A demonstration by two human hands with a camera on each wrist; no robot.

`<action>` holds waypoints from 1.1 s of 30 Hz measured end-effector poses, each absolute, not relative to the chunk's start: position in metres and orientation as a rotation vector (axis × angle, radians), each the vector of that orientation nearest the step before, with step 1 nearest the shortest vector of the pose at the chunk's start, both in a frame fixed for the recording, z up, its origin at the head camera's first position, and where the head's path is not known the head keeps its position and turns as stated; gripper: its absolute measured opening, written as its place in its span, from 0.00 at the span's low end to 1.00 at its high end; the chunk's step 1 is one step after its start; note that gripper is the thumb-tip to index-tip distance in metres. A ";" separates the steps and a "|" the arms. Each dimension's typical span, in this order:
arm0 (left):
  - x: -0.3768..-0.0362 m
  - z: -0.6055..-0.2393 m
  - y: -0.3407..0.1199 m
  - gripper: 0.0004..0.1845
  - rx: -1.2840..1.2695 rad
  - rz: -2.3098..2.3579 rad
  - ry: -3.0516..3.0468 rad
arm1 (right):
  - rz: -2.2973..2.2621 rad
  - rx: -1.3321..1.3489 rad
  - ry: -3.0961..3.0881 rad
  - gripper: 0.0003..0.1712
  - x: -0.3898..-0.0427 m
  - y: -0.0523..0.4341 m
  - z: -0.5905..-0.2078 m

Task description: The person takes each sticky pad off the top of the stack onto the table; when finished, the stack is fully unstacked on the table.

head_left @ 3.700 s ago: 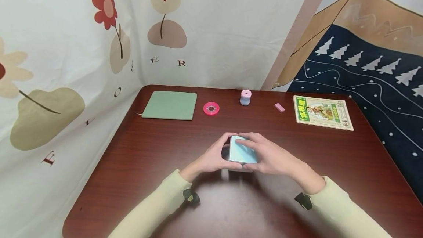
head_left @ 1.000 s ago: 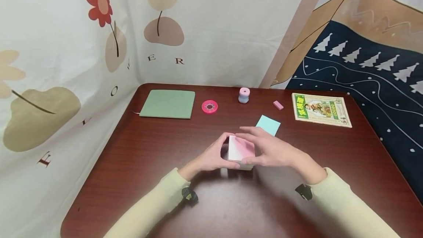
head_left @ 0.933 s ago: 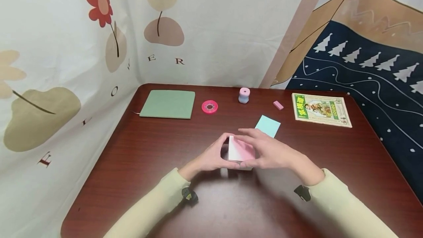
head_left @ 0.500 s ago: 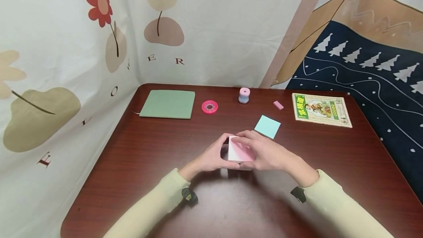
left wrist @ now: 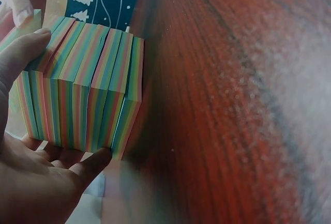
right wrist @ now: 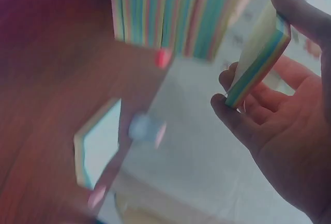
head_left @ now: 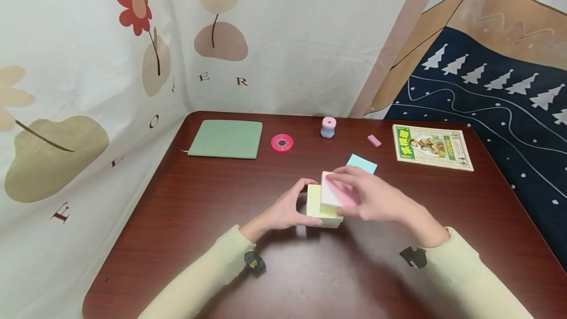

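My left hand (head_left: 283,210) grips a tall stack of sticky note pads (head_left: 313,202) from its left side, thumb at the near edge and fingers round the far one. Yellow shows on the stack's top, and its sides carry striped colours in the left wrist view. Just above and to the right, my right hand (head_left: 381,198) pinches a single pad (right wrist: 261,58) by its edges. That pad has a pink top, partly covered by my fingers, and is off the stack. A light blue pad (head_left: 363,162) lies on the table beyond my right hand, partly hidden by it.
Along the table's (head_left: 212,196) far side are a green notebook (head_left: 226,139), a pink tape roll (head_left: 282,137), a pink and blue spool-shaped item (head_left: 328,127), a small pink block (head_left: 374,141) and an illustrated booklet (head_left: 433,147). A printed curtain hangs behind.
The light blue pad has gone from the stack's top to the table. My right hand has since lifted the pink-topped pad up and rightward, baring yellow beneath. My left hand stays put.
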State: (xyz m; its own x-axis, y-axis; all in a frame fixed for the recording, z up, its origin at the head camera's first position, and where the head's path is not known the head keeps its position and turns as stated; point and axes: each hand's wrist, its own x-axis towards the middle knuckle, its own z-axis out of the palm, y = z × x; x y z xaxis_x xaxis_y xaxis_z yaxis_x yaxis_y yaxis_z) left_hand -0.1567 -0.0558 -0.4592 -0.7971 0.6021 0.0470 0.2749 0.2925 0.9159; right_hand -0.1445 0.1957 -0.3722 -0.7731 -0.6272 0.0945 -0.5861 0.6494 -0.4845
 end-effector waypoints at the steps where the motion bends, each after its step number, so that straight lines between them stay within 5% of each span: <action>1: -0.157 -0.459 -0.056 0.43 0.796 1.501 2.268 | -0.778 -1.001 2.800 0.43 -0.146 0.203 -0.371; 15: -0.156 -0.459 -0.056 0.43 0.806 1.486 2.308 | -0.700 -0.450 2.935 0.44 -0.175 0.313 -0.417; 33: -0.157 -0.460 -0.058 0.43 0.821 1.484 2.306 | -0.642 -0.404 2.870 0.44 -0.180 0.320 -0.447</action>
State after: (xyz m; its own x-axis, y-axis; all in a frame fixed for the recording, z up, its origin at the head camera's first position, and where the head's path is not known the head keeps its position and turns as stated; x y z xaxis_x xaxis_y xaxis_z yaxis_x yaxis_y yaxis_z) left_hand -0.1572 -0.0577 -0.4598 -0.7999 0.5961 0.0699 0.3107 0.3116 0.8980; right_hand -0.1796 0.3200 -0.4467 -0.9482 -0.2987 -0.1081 -0.2241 0.8703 -0.4386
